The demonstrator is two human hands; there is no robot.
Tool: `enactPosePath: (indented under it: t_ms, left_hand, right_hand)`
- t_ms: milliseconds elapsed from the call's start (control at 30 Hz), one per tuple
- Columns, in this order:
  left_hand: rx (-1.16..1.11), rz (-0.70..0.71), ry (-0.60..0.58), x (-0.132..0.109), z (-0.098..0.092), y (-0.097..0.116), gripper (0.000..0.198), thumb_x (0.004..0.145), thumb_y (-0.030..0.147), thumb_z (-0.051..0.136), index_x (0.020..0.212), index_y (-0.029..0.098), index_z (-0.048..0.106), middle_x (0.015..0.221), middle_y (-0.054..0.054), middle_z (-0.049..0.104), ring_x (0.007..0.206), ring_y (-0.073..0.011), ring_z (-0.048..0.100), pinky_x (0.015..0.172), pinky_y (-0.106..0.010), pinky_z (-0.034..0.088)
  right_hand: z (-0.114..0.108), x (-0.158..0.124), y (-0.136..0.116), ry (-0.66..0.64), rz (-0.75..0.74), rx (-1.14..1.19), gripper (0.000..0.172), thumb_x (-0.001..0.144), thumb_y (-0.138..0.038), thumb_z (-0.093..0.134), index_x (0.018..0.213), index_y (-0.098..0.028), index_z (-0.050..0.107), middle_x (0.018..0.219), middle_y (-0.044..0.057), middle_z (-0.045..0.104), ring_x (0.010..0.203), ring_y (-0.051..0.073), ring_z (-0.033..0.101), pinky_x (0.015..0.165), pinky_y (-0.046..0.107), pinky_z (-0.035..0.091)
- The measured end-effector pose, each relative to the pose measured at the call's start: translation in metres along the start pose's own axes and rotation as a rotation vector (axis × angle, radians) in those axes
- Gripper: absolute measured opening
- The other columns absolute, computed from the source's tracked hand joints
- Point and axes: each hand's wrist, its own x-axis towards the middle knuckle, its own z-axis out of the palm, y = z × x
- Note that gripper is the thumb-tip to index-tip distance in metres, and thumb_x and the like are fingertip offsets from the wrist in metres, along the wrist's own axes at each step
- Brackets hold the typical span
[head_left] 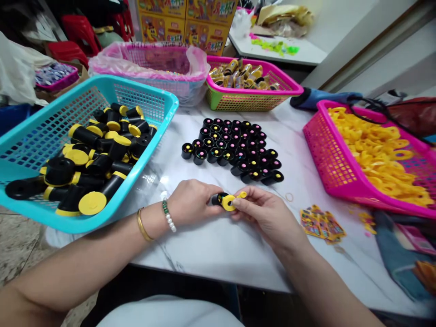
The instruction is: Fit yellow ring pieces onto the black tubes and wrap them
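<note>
Near the front of the table, my left hand (194, 200) is closed round a small black cup (215, 199) that lies tilted towards the right. A yellow ring-shaped piece (227, 203) with a small tab is pinched by my right hand (262, 209), right at the mouth of that cup. Whether the ring touches the cup's rim I cannot tell. Just beyond my hands stand several black cups (235, 141) in close rows, with pink or yellow beads showing inside them.
On the left, a blue basket (150, 159) holds black cups with yellow caps. A pink basket (327, 168) of yellow ring pieces (374, 154) stands right, near printed cards (322, 223). Behind are a pink-green basket (238, 101), a plastic-lined basket (190, 86) and yellow cartons (184, 22).
</note>
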Motion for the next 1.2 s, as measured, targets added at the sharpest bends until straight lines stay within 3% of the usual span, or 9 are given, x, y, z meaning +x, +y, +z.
enactPosePath:
  t_ms: [133,433,600,733,800,867,967,1067,1200]
  left_hand:
    - [-0.072,0.012,-0.04,0.002,-0.003,0.003,0.026,0.085,0.047,0.065,0.084,0.023,0.074,0.06,0.003,0.064,0.052,-0.0094,0.05,0.052,-0.023,0.028]
    - [-0.219,-0.05,-0.075,0.001,-0.002,0.008,0.015,0.08,0.032,0.07,0.087,0.021,0.076,0.062,0.003,0.067,0.054,-0.01,0.054,0.056,-0.022,0.035]
    - [-0.473,-0.207,-0.073,0.005,-0.007,0.011,0.03,0.085,0.043,0.062,0.078,0.016,0.072,0.054,0.002,0.062,0.048,-0.0088,0.05,0.049,-0.02,0.034]
    - [-0.636,-0.305,-0.223,0.008,-0.009,0.01,0.033,0.091,0.043,0.054,0.076,0.016,0.064,0.052,0.004,0.059,0.041,-0.0076,0.045,0.045,-0.02,0.032]
    - [-0.573,-0.258,-0.146,0.005,-0.005,0.01,0.029,0.093,0.038,0.052,0.079,0.016,0.065,0.054,0.004,0.058,0.045,-0.008,0.047,0.048,-0.021,0.033]
    - [-0.453,-0.156,-0.001,0.0,0.0,0.011,0.023,0.089,0.039,0.062,0.089,0.017,0.067,0.058,0.005,0.058,0.053,-0.0094,0.051,0.053,-0.021,0.035]
    - [-0.311,-0.027,0.063,-0.006,0.008,0.012,0.034,0.077,0.038,0.078,0.1,0.017,0.065,0.072,0.002,0.064,0.064,-0.0118,0.055,0.059,-0.022,0.038]
    - [-0.252,-0.016,0.032,-0.005,0.011,0.011,0.027,0.078,0.033,0.077,0.098,0.017,0.067,0.081,0.0,0.067,0.067,-0.0124,0.056,0.061,-0.023,0.039]
    - [-0.246,-0.012,-0.021,-0.001,0.009,0.008,0.022,0.076,0.036,0.079,0.087,0.018,0.072,0.076,0.0,0.069,0.068,-0.0135,0.059,0.061,-0.023,0.039]
  right_hand:
    - [0.005,0.003,0.003,-0.028,-0.001,-0.009,0.04,0.057,-0.04,0.092,0.07,-0.016,0.063,0.062,0.001,0.069,0.053,0.012,0.064,0.051,0.021,0.056]
    - [0.009,0.004,0.007,0.032,-0.007,-0.066,0.045,0.062,-0.042,0.09,0.075,-0.019,0.053,0.059,-0.001,0.068,0.047,0.015,0.067,0.048,0.024,0.058]
    - [0.013,0.001,0.003,0.033,0.037,-0.07,0.048,0.064,-0.046,0.087,0.078,-0.02,0.05,0.066,-0.005,0.063,0.052,0.014,0.069,0.05,0.022,0.058]
    - [0.014,0.0,0.006,0.033,0.032,-0.081,0.049,0.066,-0.051,0.084,0.082,-0.021,0.048,0.069,-0.005,0.063,0.052,0.015,0.07,0.049,0.022,0.057]
    - [0.015,-0.001,0.009,0.053,-0.006,-0.078,0.047,0.068,-0.052,0.082,0.083,-0.021,0.049,0.071,-0.004,0.063,0.053,0.015,0.069,0.052,0.025,0.059]
    - [0.015,-0.004,0.014,0.112,-0.088,-0.107,0.044,0.07,-0.051,0.082,0.083,-0.022,0.053,0.074,-0.003,0.064,0.056,0.014,0.068,0.055,0.026,0.059]
    - [0.013,-0.007,0.021,0.166,-0.178,-0.12,0.037,0.076,-0.054,0.076,0.083,-0.021,0.061,0.078,0.002,0.068,0.063,0.014,0.067,0.059,0.026,0.06]
    - [0.003,-0.005,0.018,0.092,-0.085,-0.036,0.041,0.079,-0.06,0.071,0.08,-0.019,0.065,0.073,0.003,0.07,0.06,0.016,0.068,0.06,0.029,0.06]
    - [-0.01,0.009,-0.005,-0.164,0.089,-0.139,0.042,0.066,-0.053,0.084,0.069,-0.017,0.062,0.068,0.003,0.07,0.059,0.015,0.067,0.06,0.027,0.058]
